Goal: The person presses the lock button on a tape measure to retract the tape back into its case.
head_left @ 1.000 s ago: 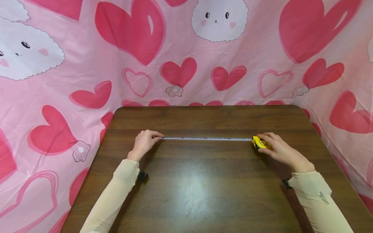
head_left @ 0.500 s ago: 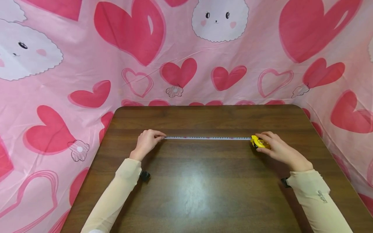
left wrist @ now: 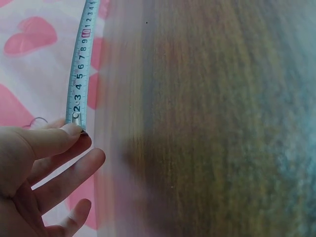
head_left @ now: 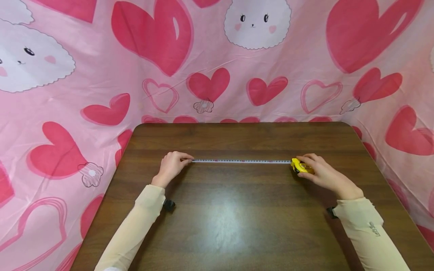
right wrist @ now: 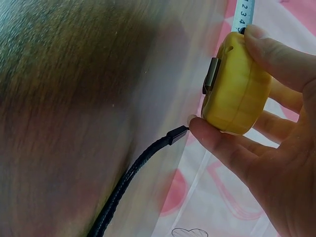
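A yellow tape measure [head_left: 300, 166] is in my right hand [head_left: 325, 175], its case gripped between thumb and fingers. From the case the pulled-out blade [head_left: 240, 161] runs straight and level leftward to my left hand [head_left: 172, 167]. In the left wrist view, thumb and index finger pinch the blade's end [left wrist: 76, 118] at its metal hook, while the other fingers stay spread. The right wrist view shows the yellow case [right wrist: 237, 89] from its side, with a metal clip [right wrist: 212, 74] and a black wrist strap [right wrist: 133, 170] hanging from it.
Below the blade lies a brown wooden table [head_left: 223, 210] with rounded far corners. A pink cloth [head_left: 230, 56] printed with hearts hangs behind it and on both sides. Black wrist cameras [head_left: 168, 205] are strapped at both cuffs.
The left hand has shifted slightly right and the right hand slightly left, so the stretch of blade between them is a little shorter. Both hands keep their hold.
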`<action>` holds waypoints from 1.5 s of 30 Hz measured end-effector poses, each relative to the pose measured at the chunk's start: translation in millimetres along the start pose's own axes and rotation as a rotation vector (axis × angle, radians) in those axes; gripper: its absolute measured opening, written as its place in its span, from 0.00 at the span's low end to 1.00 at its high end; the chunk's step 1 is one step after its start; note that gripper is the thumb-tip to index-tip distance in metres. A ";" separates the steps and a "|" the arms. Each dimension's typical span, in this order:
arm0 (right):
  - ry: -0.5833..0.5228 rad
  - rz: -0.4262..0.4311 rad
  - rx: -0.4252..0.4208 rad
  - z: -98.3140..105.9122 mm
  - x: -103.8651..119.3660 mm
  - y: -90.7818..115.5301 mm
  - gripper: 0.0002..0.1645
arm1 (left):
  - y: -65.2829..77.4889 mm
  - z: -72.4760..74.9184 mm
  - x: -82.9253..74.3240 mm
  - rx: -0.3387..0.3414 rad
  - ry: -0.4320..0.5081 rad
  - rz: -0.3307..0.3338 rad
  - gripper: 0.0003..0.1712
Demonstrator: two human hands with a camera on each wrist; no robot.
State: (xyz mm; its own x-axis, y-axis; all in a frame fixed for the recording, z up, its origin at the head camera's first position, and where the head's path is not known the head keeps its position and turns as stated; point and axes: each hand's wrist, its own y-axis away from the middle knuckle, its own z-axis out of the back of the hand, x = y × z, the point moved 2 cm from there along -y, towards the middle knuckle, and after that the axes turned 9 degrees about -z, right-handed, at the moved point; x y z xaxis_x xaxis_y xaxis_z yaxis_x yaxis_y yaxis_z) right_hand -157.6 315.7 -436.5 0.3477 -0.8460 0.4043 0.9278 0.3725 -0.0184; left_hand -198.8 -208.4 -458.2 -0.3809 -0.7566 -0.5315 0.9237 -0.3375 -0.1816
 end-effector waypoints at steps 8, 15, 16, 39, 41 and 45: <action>-0.001 -0.022 0.024 0.2 2.3 0.3 0.36 | 1.4 -2.5 -0.3 0.007 -0.001 0.016 0.09; -0.005 -0.020 0.023 -0.2 4.5 0.2 0.36 | 1.5 -5.7 -0.7 0.003 -0.002 0.008 0.09; -0.006 -0.020 0.023 -0.3 4.9 0.0 0.36 | 1.3 -5.9 -1.0 0.003 -0.003 0.006 0.09; -0.014 -0.022 0.038 -2.1 9.2 -5.4 0.36 | -9.2 -13.3 -11.5 0.005 0.016 -0.031 0.08; -0.012 -0.020 0.035 -2.5 8.8 -6.0 0.36 | -10.1 -14.1 -11.9 0.006 0.017 -0.030 0.09; -0.007 -0.006 0.020 -3.7 7.8 -7.1 0.36 | -11.4 -16.8 -12.3 0.001 0.009 -0.030 0.08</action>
State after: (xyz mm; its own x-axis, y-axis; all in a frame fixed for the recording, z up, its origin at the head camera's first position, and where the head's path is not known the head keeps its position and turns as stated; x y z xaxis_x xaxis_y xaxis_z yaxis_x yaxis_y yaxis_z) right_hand -160.9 305.0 -436.6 0.3415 -0.8454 0.4106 0.9268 0.3756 0.0025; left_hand -203.9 -185.9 -463.4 -0.4078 -0.7412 -0.5332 0.9119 -0.3604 -0.1965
